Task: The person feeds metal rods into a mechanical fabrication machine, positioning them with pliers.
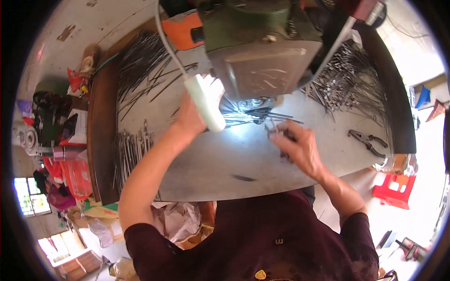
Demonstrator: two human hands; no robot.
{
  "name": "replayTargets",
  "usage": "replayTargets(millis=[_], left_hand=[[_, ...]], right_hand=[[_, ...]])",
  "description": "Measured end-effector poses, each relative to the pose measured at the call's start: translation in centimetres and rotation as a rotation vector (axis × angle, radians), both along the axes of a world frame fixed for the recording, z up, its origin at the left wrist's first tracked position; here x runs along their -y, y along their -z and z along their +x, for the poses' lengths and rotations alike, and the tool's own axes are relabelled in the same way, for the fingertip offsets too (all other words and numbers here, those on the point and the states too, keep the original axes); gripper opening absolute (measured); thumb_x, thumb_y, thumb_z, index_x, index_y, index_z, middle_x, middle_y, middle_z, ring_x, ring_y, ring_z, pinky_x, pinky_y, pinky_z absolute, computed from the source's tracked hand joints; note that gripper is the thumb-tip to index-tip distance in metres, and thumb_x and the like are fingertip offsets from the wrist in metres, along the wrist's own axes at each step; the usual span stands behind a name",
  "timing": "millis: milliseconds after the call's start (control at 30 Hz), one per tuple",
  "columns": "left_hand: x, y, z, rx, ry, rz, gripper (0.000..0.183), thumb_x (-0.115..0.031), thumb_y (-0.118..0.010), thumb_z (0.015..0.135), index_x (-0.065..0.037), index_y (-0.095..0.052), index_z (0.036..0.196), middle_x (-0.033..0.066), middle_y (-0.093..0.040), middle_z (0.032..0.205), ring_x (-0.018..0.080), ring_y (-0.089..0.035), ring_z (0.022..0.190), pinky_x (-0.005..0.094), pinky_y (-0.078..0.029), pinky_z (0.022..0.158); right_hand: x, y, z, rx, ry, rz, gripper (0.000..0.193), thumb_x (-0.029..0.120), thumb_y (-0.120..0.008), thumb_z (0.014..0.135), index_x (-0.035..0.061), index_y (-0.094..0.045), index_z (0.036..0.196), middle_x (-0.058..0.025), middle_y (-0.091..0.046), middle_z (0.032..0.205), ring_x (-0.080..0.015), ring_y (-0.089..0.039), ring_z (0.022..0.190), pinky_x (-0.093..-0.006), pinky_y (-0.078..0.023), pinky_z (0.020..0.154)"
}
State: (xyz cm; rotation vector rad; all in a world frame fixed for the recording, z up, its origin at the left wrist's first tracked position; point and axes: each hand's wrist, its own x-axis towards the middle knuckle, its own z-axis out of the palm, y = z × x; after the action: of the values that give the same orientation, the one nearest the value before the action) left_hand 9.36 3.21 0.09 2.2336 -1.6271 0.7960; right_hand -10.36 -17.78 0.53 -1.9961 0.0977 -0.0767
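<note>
Person, head view. Shirt point(262, 234): dark maroon, short-sleeved, loose, creased across the chest. Sleeves end above the elbows; forearms bare. Small metal clip or button at mid-chest, and a small yellow-gold badge lower on the front. Left hand point(190, 117) and right hand point(300, 147): bare, no gloves, no rings or watch visible.

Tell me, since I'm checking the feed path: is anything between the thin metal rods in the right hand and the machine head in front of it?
Nothing visible blocks them. The right hand holds the thin metal rods just below the machine head. The white lamp hangs to their left, in front of the left hand, not across the path.
</note>
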Motion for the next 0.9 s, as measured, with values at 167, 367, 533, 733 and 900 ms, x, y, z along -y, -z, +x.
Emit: replayTargets(millis=[167, 367, 533, 733, 900], left_hand=[[3.1, -0.8, -8.6, -1.752, -0.159, -0.571, 0.025, -0.016, -0.062, 0.093, 0.0, -0.06, 0.112, 0.0058, -0.066, 0.093, 0.0097, -0.06, 0.077, 0.0251, -0.049, 0.064], [5.6, 1.8, -10.6, -1.829, -0.17, -1.048, 0.025, -0.013, -0.063, 0.091, -0.001, -0.059, 0.112, 0.0036, -0.064, 0.092, 0.0097, -0.059, 0.078, 0.0243, -0.049, 0.066], [6.2, 2.3, -10.4, -1.788, -0.131, -1.032, 0.024, -0.012, -0.062, 0.092, 0.0, -0.06, 0.112, 0.004, -0.064, 0.092, 0.0098, -0.059, 0.078, 0.0245, -0.049, 0.066], [6.4, 1.9, -10.2, -1.723, -0.135, -0.997, 0.024, -0.011, -0.06, 0.093, 0.002, -0.059, 0.112, 0.0055, -0.064, 0.09, 0.0094, -0.059, 0.075, 0.0236, -0.048, 0.063], [6.1, 2.0, -10.1, -1.715, -0.113, -0.949, 0.024, -0.011, -0.059, 0.093, 0.003, -0.057, 0.113, 0.0056, -0.064, 0.087, 0.0095, -0.058, 0.07, 0.0228, -0.048, 0.062]], right_hand=[[1.4, -0.5, 2.5, -0.253, 0.181, 0.54, 0.023, 0.022, -0.059, 0.09, 0.0001, -0.06, 0.097, -0.0036, -0.056, 0.064, -0.0103, -0.05, 0.045, -0.0242, -0.036, 0.042], [-0.2, 0.9, 4.3, -0.183, 0.148, 0.734, 0.022, 0.021, -0.061, 0.089, 0.0008, -0.061, 0.098, -0.0022, -0.058, 0.068, -0.0077, -0.051, 0.046, -0.0215, -0.037, 0.04], [-0.3, 0.9, 4.3, -0.185, 0.226, 0.683, 0.02, 0.021, -0.062, 0.089, 0.0018, -0.062, 0.096, -0.0019, -0.058, 0.069, -0.0081, -0.052, 0.046, -0.0216, -0.037, 0.04], [-0.4, 0.6, 4.7, -0.148, 0.223, 0.681, 0.022, 0.021, -0.062, 0.089, 0.0005, -0.063, 0.097, -0.0023, -0.059, 0.07, -0.0088, -0.053, 0.047, -0.022, -0.037, 0.04], [-0.6, 0.8, 4.8, -0.155, 0.221, 0.707, 0.022, 0.02, -0.062, 0.089, 0.0003, -0.064, 0.099, -0.0029, -0.06, 0.071, -0.0089, -0.053, 0.047, -0.0223, -0.037, 0.04]])
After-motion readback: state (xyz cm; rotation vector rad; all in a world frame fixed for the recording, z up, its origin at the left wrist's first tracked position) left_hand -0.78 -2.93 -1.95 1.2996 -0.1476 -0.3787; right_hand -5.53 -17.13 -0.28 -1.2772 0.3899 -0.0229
